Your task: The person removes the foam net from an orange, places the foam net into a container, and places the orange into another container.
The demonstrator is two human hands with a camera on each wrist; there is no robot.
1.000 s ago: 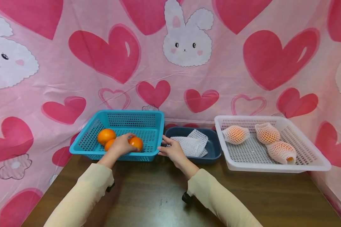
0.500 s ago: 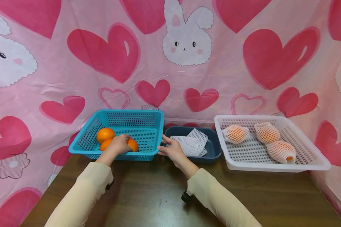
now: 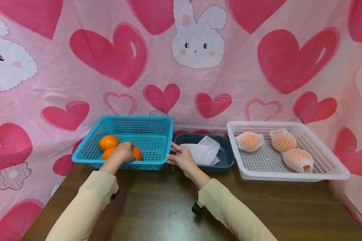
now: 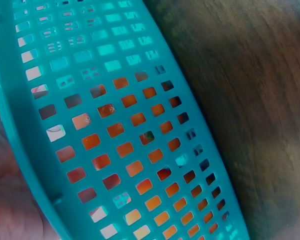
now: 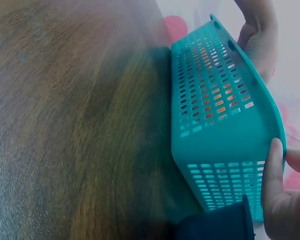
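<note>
In the head view my left hand [image 3: 124,153] reaches over the front rim of the teal basket [image 3: 151,135], its fingers round an orange [image 3: 137,153] that it partly covers. To its left lie another orange [image 3: 108,142] and, half behind the hand, a third orange [image 3: 107,154]. In the left wrist view, orange skin [image 4: 138,119] shows only through the wall's holes. My right hand [image 3: 183,159] pinches the basket's right rim near its front corner. In the right wrist view, a finger [image 5: 274,167] lies against the outside of the basket [image 5: 230,140].
A dark blue tray [image 3: 227,157] with white foam net sleeves [image 3: 200,153] stands right of the basket. Further right, a white basket [image 3: 277,175] holds several-holed-net-wrapped fruits [image 3: 249,142]. A pink printed cloth [image 3: 199,80] hangs behind the brown table [image 3: 157,204].
My left hand has moved left inside the teal basket with its orange, and the other oranges have shifted left too. The right hand stays at the rim.
</note>
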